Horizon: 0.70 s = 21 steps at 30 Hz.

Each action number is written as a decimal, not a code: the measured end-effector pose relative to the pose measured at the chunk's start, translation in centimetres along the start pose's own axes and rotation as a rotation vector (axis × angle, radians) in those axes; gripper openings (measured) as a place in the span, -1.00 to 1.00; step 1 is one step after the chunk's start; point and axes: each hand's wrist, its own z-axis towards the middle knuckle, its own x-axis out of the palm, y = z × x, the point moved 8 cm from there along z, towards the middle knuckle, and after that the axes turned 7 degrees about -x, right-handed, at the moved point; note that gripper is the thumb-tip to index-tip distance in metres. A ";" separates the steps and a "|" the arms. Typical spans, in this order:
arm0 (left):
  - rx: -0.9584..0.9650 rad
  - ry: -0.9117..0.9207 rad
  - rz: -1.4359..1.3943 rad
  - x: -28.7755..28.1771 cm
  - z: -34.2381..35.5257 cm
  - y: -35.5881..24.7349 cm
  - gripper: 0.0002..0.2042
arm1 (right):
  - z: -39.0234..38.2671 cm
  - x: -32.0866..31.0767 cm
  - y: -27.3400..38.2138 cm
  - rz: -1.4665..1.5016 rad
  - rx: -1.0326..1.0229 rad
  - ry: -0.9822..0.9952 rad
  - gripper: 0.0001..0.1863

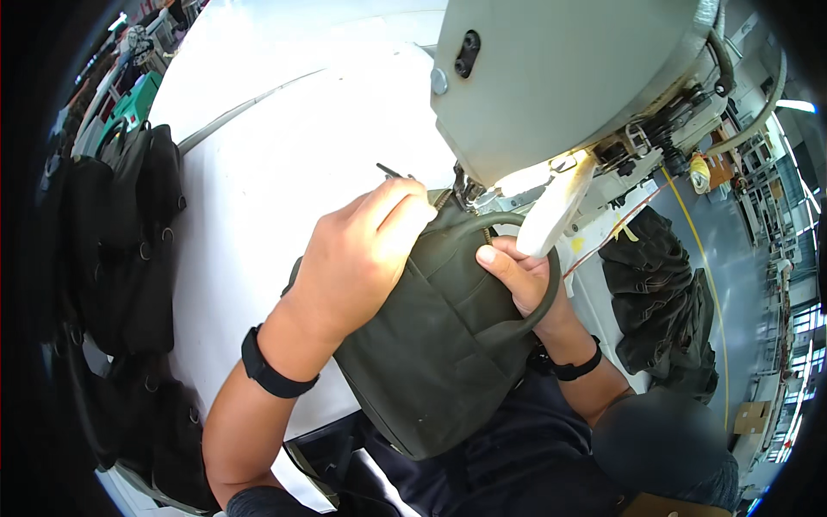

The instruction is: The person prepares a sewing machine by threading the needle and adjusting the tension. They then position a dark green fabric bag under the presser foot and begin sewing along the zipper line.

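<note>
A dark olive bag (422, 353) with a rounded carry handle (551, 293) rests against my lap and the table edge, its top end under the sewing machine's needle area (469, 185). My left hand (362, 250) is closed at the bag's upper left edge, beside a strip of zipper (442, 200); its fingertips are partly hidden. A slim dark stick-like thing (389, 171) pokes out past its knuckles, and whether the hand holds it I cannot tell. Through the handle loop, my right hand (521, 274) grips the bag's top edge, thumb on top.
The grey sewing machine head (568, 77) overhangs the white table (250, 172), with a white curved piece (556, 207) hanging near my right hand. Dark bags (121, 250) with metal rings are heaped at the left. More dark pieces (659, 302) are piled at the right.
</note>
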 end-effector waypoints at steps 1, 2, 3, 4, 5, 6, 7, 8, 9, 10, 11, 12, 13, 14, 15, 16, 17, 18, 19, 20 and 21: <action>0.034 -0.063 -0.002 0.0 -0.1 -0.1 -0.88 | 0.1 -0.1 0.2 -0.062 -0.016 0.012 -0.75; 0.013 -0.058 0.030 0.1 -0.3 0.1 -0.87 | 0.0 0.0 0.7 -0.093 -0.023 0.003 -0.75; -0.008 -0.053 0.063 0.0 -0.6 0.3 -0.87 | -0.2 0.2 1.7 -0.124 -0.030 -0.007 -0.75; -0.029 -0.049 0.095 0.1 -0.7 0.5 -0.87 | -0.2 0.3 2.2 -0.156 -0.036 -0.015 -0.74; -0.054 -0.096 0.047 -0.1 -0.9 0.8 -0.85 | -0.1 0.3 2.0 -0.151 -0.053 -0.011 -0.74; -0.042 -0.104 0.019 0.0 -0.8 0.9 -0.85 | -0.1 0.1 1.6 -0.144 -0.055 -0.019 -0.74; -0.031 -0.111 -0.010 0.0 -0.6 0.9 -0.85 | -0.1 -0.1 1.2 -0.136 -0.058 -0.026 -0.74; -0.025 -0.119 -0.036 -0.1 -0.5 1.0 -0.85 | -0.1 -0.2 1.0 -0.128 -0.057 -0.028 -0.74; -0.017 -0.116 -0.032 -0.2 -0.3 1.0 -0.86 | -0.1 -0.1 1.1 -0.123 -0.071 -0.024 -0.75; -0.008 -0.113 -0.029 -0.2 -0.2 0.9 -0.86 | -0.1 0.0 1.3 -0.119 -0.084 -0.018 -0.75; 0.000 -0.110 -0.026 -0.3 -0.1 0.9 -0.86 | 0.0 0.1 1.5 -0.114 -0.097 -0.013 -0.76; -0.005 -0.106 -0.020 -0.4 -0.1 0.9 -0.87 | 0.0 0.2 1.5 -0.094 -0.089 -0.015 -0.76; -0.012 -0.102 -0.013 -0.4 -0.1 0.9 -0.88 | 0.0 0.3 1.4 -0.073 -0.081 -0.015 -0.76; -0.017 -0.098 -0.008 -0.5 -0.1 0.8 -0.88 | 0.0 0.3 1.3 -0.054 -0.073 -0.016 -0.76; -0.156 -0.101 -0.113 -0.7 0.1 1.7 -0.90 | 0.0 0.3 1.3 -0.055 -0.073 -0.009 -0.76; -0.295 -0.105 -0.217 -1.0 0.5 2.5 -0.91 | 0.1 0.4 1.2 -0.057 -0.072 0.000 -0.76; -0.439 -0.110 -0.330 -1.0 0.6 3.4 -0.93 | 0.0 0.2 1.1 -0.066 -0.066 0.006 -0.76; -0.479 -0.095 -0.335 -1.2 0.9 4.0 -0.94 | 0.0 0.1 0.8 -0.069 -0.052 0.010 -0.76; -0.504 -0.105 -0.320 -1.2 1.3 4.2 -0.88 | 0.0 -0.1 0.4 -0.072 -0.039 0.015 -0.76; -0.528 -0.114 -0.309 -0.9 1.7 4.6 -0.81 | 0.0 -0.4 0.2 -0.077 -0.026 0.015 -0.76; -0.510 0.019 -0.327 -0.1 2.2 5.1 -0.78 | 0.0 -0.2 0.3 -0.077 -0.048 0.019 -0.76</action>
